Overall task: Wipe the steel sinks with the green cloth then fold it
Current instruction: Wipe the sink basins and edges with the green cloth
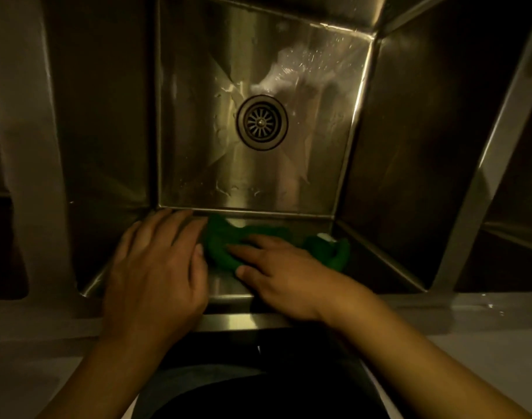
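No writing can be read anywhere you are looking; the only label is a small white tag (324,236) at the right end of the green cloth (220,247), and it is too small and blurred to read.

The steel sink (107,131) is a deep, square brushed-metal basin with flat walls, sharp folded corners and creases running across its floor to the round drain (261,122), whose strainer has radial slots. Streaks and drops of water shine on the floor and far wall.

The cloth is soft, thick and bunched, lying against the sink's near wall just below the floor edge. Its long axis runs left to right, with a fat lump at the left and a curled end at the right.

Your right hand (284,278) lies on the cloth with its fingers straight and slightly spread, pressing it to the wall, not pinching. Your left hand (156,267) lies flat on the bare wall just left of the cloth, fingers straight and close together, holding nothing.

A pale countertop (470,325) borders the near rim.
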A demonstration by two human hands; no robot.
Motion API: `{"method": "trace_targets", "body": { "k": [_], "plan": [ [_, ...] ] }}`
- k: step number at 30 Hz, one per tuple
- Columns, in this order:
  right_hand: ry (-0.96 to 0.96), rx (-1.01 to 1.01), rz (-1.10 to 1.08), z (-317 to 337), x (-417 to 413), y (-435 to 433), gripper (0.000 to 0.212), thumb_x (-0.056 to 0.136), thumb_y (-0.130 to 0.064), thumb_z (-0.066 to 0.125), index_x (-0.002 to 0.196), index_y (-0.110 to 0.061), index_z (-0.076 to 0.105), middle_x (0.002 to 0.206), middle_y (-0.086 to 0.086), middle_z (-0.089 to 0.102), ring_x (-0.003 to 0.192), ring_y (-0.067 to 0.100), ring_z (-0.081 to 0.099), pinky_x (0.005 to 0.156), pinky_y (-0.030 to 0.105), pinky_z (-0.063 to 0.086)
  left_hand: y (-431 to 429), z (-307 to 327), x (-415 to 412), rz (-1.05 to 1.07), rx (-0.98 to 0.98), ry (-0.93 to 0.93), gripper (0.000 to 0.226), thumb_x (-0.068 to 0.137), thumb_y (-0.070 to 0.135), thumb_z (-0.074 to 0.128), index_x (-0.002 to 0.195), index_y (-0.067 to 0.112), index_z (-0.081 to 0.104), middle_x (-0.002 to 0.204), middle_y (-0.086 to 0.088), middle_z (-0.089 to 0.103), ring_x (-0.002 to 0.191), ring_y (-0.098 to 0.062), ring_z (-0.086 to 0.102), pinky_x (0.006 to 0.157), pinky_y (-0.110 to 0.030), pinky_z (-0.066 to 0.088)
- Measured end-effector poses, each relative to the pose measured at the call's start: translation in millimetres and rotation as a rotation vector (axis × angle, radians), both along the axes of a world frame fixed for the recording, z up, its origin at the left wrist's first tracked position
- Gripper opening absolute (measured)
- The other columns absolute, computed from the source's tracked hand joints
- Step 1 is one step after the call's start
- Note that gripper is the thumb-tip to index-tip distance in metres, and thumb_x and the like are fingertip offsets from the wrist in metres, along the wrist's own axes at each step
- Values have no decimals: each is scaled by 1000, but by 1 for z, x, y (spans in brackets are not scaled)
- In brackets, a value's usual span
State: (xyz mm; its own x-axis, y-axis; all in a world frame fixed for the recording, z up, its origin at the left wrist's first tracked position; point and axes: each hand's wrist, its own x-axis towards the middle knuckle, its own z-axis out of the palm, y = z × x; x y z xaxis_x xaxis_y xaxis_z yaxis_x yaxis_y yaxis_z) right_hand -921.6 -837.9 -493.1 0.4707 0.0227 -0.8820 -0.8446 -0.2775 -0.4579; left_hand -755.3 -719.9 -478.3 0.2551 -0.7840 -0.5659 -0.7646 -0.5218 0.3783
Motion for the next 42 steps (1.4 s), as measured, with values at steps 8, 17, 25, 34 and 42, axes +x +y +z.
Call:
{"method": "trace_targets", "body": {
  "k": [8, 17, 25, 34, 42],
  "plan": [
    [-74, 150, -40, -47, 16, -6, 48, 108, -40, 37, 155, -31, 36, 163, 2, 30, 150, 23, 26, 124, 37, 18, 6, -6, -1, -9, 36, -4, 50, 96, 40, 42, 137, 20, 61, 141, -5, 61, 132, -31, 53, 107, -51, 42],
    [157, 12, -30, -53, -61, -44, 48, 107, -44, 37, 154, -36, 35, 163, -4, 30, 149, 19, 28, 116, 28, 18, -18, -6, -15, -113, 421, 106, 80, 90, 79, 4, 138, 40, 56, 137, 12, 60, 124, -15, 54, 99, -38, 43],
    [100, -78, -11, 3, -109, -60, 46, 101, -40, 54, 147, -38, 46, 147, -9, 47, 133, 10, 45, 111, 25, 33, -38, -2, -59, -242, 464, 195, 77, 90, 77, 7, 128, 36, 60, 127, 10, 62, 116, -17, 55, 95, -40, 46],
    [41, -358, 750, -11, -125, -87, 47, 103, -44, 44, 149, -39, 40, 153, 1, 39, 133, 33, 42, 104, 46, 37, -68, -11, -119, -331, 454, 339, 84, 87, 90, 19, 137, 32, 56, 139, -4, 59, 128, -27, 52, 103, -49, 43],
    [220, -428, 1211, -57, -124, -117, 50, 103, -49, 37, 150, -32, 44, 164, 4, 26, 153, 40, 7, 121, 58, -2, -81, -21, -134, -367, 519, 381, 99, 83, 94, 18, 150, 27, 47, 152, -10, 50, 138, -35, 44, 109, -61, 35]
  ]
}}
